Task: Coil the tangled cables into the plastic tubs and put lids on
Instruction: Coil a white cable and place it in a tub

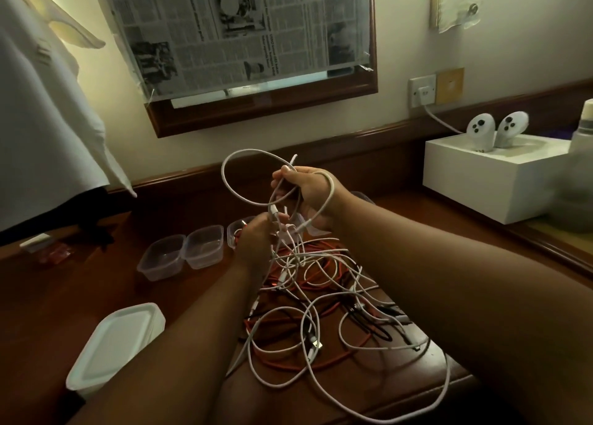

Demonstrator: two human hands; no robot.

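Above the tangled cables point(321, 296) on the table point(64, 280), a white cable loop point(231, 180) is gripped by the right hand point(308, 190) and pinched by the left hand point(256, 238) near open tubs point(183, 251).

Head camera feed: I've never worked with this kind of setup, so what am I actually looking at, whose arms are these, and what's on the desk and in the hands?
There is no machine here. A person wears a wide-angle camera on the head, so this single view looks forward and down over their own two bare arms.

The right hand holds up a loop of white cable. The left hand, just below it, pinches another part of the white cable. Both are working above the tangled cables, white, orange and black, piled on the wooden desk.

To the left stand two empty clear plastic tubs. A third tub, partly hidden by the left hand, seems to hold some orange cable. Nearer the camera lies a stack of white lids. At far right, two white controllers stand in a white box.
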